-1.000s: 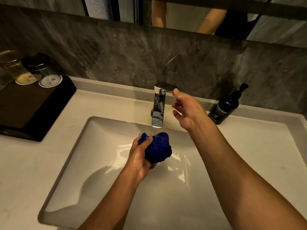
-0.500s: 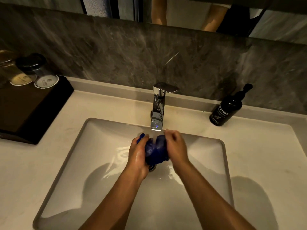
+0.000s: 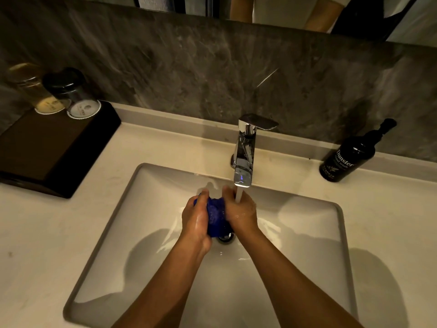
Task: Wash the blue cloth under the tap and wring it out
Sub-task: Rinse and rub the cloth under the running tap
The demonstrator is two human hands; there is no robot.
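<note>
While water runs from the tap [image 3: 246, 147] at the back edge of the sink [image 3: 123, 209], the left hand [image 3: 197, 220] and right hand [image 3: 241, 210] squeeze the blue cloth [image 3: 216, 216] between them, fingers curled tight around it. It sits bunched up just above the drain [image 3: 226, 237], near the sink's back wall. Water lands on the right hand. Lots of open sink lies toward the front edge. A black tray [image 3: 47, 152] fills the counter's back left corner, and a black soap bottle [image 3: 347, 157] stands back right.

A pale countertop [image 3: 59, 233] carries a black tray [image 3: 47, 147], a chrome tap [image 3: 246, 147] and a dark soap bottle [image 3: 347, 157].
</note>
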